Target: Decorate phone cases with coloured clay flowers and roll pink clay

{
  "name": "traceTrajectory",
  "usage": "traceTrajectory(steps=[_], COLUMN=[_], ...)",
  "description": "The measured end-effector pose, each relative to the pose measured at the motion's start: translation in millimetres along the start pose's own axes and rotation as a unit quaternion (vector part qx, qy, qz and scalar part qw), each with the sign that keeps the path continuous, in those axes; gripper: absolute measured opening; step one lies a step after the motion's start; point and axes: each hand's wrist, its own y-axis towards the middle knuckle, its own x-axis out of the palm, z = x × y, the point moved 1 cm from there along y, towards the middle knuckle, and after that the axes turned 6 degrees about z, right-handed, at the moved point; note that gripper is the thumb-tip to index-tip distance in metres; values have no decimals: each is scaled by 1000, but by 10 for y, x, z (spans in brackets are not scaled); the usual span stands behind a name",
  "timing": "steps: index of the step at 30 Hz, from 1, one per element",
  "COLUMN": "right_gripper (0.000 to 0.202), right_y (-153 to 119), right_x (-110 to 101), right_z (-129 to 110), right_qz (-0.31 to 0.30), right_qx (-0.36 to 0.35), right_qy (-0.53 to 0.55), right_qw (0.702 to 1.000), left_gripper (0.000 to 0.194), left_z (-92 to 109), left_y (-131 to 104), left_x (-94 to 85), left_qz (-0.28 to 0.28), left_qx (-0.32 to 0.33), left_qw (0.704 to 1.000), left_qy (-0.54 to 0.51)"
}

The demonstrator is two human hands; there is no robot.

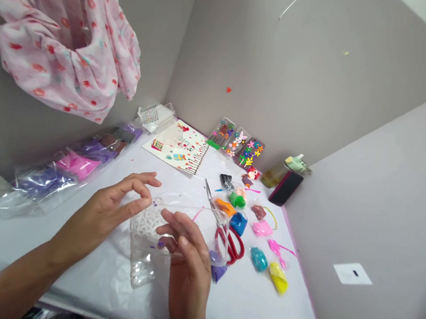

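A clear, see-through phone case [202,215] lies over the white-covered table at the centre, with a patterned clear piece [146,224] at its left. Small purple bits show on it. My left hand [114,202] is over the upper left corner of the case, fingers bent and thumb near the edge; nothing can be made out between them. My right hand [189,255] is raised over the lower middle, palm turned inward, fingers curved and apart. A small purple bit [161,245] is at one of its fingertips. Red-handled scissors [239,245] lie just right of the case.
Colourful clay packets, among them orange [224,207], blue [238,223], teal [259,259] and yellow [278,278], lie to the right. Decorated cases [237,143], a notebook [179,147], a bottle [275,173] and a phone [286,188] stand farther back. Bagged clay [78,163] lines the left.
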Motion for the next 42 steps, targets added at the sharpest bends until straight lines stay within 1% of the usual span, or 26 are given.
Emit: traceTrajectory(steps=[1, 3, 5, 7, 9, 13, 15, 18, 21, 23, 24, 28, 31, 33, 36, 38, 39, 42], right_gripper=[27, 27, 28, 28, 28, 28, 28, 29, 29, 29, 28, 26, 26, 27, 27, 28, 28, 28], right_y=[9, 18, 18, 15, 14, 22, 28, 42, 60, 70, 72, 59, 50, 62, 102, 124, 130, 127], right_x=[-3, -8, -11, -10, -6, 4, 7, 7, 1, -3, -5, -1, 1, -11, -53, -79, -86, -87], right_z=[3, 0, -8, -11, -10, 0, 3, 5, 5, 9, 11, 26, 34, 33, 26, 22, 22, 30], right_qz=[9, 19, 25, 28, 28, 18, 17, 18, 22, 25, 27, 30, 27, 31, 63, 86, 91, 85], right_qx=[16, 32, 38, 41, 42, 45, 53, 81, 99, 98, 95, 82, 83, 85, 81, 70, 65, 57], right_qy=[22, 41, 43, 40, 38, 44, 55, 81, 104, 111, 112, 110, 114, 123, 141, 145, 144, 139], right_qw=[1000, 998, 998, 998, 998, 998, 997, 993, 989, 989, 989, 990, 990, 988, 985, 983, 983, 985], left_gripper=[23, 23, 22, 22, 27, 11, 9, 8, 8, 9, 9, 13, 20, 26, 31, 32, 31, 29], left_z=[-9, -9, 9, 32, 54, 84, 92, 96, 90, 79, 71, 33, 14, 7, 6, 14, 20, 43], left_y=[-2, -10, -21, -28, -28, -19, -19, -26, -37, -42, -44, -60, -66, -62, -53, -55, -59, -84], left_x=[-15, -34, -31, -12, 15, 71, 87, 82, 54, 43, 44, 78, 94, 71, -7, -53, -65, -61], left_qz=[13, 30, 23, 16, 22, 70, 92, 111, 105, 87, 77, 53, 39, 42, 75, 98, 106, 117], left_qx=[-8, -3, 13, 33, 72, 189, 236, 283, 307, 297, 281, 173, 104, 60, -3, -11, 2, 69], left_qw=[1000, 999, 999, 999, 996, 973, 958, 938, 929, 936, 943, 979, 993, 997, 997, 995, 994, 990], left_qy=[-17, -32, -22, 10, 53, 114, 136, 165, 179, 169, 160, 93, 35, 10, -16, -9, 3, 34])
